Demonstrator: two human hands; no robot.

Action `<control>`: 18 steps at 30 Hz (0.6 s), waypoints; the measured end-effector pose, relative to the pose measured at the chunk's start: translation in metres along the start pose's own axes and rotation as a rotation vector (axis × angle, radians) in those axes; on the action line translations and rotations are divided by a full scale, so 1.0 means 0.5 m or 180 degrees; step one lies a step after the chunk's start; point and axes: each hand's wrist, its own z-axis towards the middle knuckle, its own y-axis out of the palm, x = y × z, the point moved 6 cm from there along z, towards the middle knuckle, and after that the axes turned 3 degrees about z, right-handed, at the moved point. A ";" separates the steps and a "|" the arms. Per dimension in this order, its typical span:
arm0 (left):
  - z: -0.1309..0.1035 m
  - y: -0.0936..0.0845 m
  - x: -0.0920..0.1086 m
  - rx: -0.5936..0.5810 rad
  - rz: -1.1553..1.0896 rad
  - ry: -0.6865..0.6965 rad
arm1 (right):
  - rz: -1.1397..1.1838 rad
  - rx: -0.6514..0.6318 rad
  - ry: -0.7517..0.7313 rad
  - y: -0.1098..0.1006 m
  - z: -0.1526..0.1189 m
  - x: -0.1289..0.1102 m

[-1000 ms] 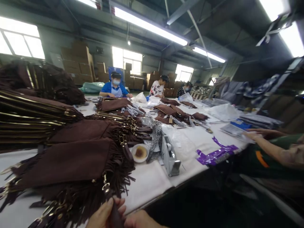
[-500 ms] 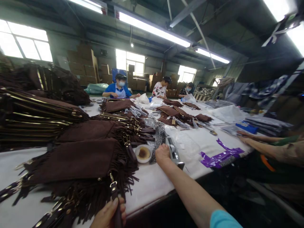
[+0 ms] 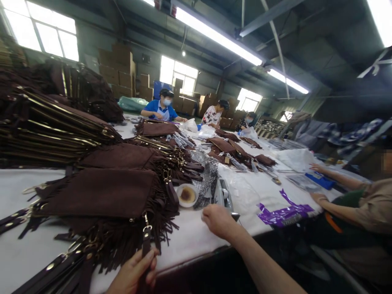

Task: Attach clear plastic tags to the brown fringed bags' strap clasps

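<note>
My left hand (image 3: 134, 267) is closed around the dark leather wrist strap (image 3: 146, 241), which hangs by a metal clasp from a brown fringed pouch (image 3: 101, 192). The pouch lies flat on top of other similar pouches. My right hand (image 3: 219, 220) is in front of a grey tape dispenser (image 3: 223, 192), fingers bent and pinched together. Whatever is between those fingertips, if anything, is too small to make out. Just left of the dispenser is a white bowl (image 3: 187, 196) with a brown patch inside, beside a crinkled silvery sheet (image 3: 206, 173).
A tall stack of zipped pouches (image 3: 55, 126) rises on the left. Purple plastic film (image 3: 284, 210) lies near the table's front edge. At the right, a co-worker's arms (image 3: 339, 204) reach onto the table by a blue packet (image 3: 320, 179). Several people work across the table.
My right hand has drawn back toward me, off the side of the tape dispenser. My left hand keeps its hold on the strap. The view has shifted slightly, and the co-worker's far hand has moved.
</note>
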 end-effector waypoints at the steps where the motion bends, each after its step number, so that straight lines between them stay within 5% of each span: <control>1: 0.002 -0.001 0.002 -0.0075 0.0018 0.0061 | 0.0441 -0.0351 -0.0287 0.005 -0.025 -0.026; 5: 0.006 -0.005 0.007 -0.0297 0.0290 0.0311 | 0.2921 -0.2385 -0.1044 0.036 -0.107 -0.153; 8: 0.000 0.002 0.000 -0.0703 0.0277 0.0291 | 0.3529 -0.2927 -0.0950 0.063 -0.098 -0.216; 13: -0.026 0.010 0.002 -0.1127 0.0222 0.0319 | 0.4019 -0.1970 -0.0172 0.108 -0.008 -0.245; 18: -0.024 -0.021 0.023 -0.0253 0.0704 0.0677 | 0.4334 -0.0977 0.0641 0.148 0.018 -0.242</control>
